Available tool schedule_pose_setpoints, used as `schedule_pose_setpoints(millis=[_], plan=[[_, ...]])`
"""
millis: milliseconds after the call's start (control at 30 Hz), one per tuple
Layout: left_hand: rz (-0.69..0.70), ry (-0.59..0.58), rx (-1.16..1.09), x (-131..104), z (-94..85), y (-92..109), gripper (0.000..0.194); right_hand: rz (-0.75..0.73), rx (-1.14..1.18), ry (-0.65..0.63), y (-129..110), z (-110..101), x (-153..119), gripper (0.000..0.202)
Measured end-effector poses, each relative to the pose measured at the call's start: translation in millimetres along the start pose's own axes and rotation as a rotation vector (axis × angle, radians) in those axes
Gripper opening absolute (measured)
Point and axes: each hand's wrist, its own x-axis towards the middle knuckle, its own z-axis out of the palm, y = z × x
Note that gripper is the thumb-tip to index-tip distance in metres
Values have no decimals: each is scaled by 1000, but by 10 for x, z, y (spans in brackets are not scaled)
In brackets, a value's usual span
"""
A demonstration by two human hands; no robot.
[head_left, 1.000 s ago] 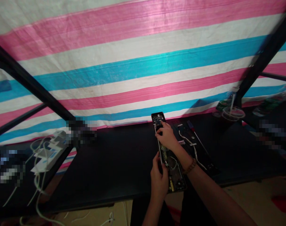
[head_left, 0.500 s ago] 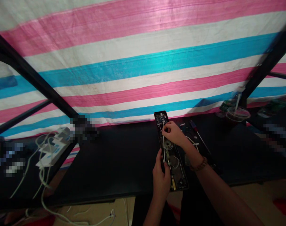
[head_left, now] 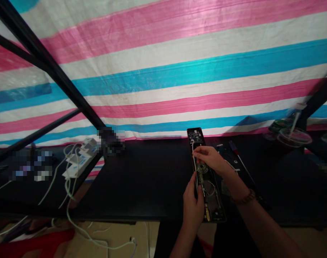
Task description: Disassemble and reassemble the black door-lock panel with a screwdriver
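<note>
- The sheet behind the far edge of the worktop has stripes of pink, white and blue.
- The worktop is plain black.
- The long casing is black as well.
- Inside it, the cable is white, and the small cylinder by the near edge is golden.
- The screwdriver handle, close to the far edge, is blue and red.

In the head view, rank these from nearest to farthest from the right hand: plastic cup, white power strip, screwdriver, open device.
1. Open device: under the right hand.
2. Screwdriver: nearby, on the right.
3. Plastic cup: farther right.
4. White power strip: far left.
</note>
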Motion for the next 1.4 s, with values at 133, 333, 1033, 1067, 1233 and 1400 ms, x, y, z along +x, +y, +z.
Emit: schedule_pose_setpoints(millis=[133, 333, 1033, 1067, 1233, 1400], plan=[[-4, -1, -22, 8, 0, 30, 49, -21, 23, -114, -9, 77, -35, 31], [-61, 10, -39, 5, 3, 31, 49, -317, -487, 215, 84, 162, 19, 18], [-77, -11, -9, -6, -16, 80, 40, -371, -984, 409, 341, 200, 68, 14], [-75, -8, -7, -6, -15, 79, 39, -357, -967, 401, 349, 191, 76, 15], [-90, 6, -20, -8, -11, 80, 33, -337, -917, 384, 386, 141, 101, 12], [-116, -1, 9, -20, -12, 81, 26, -323, -935, 304, 399, 108, 72, 12]])
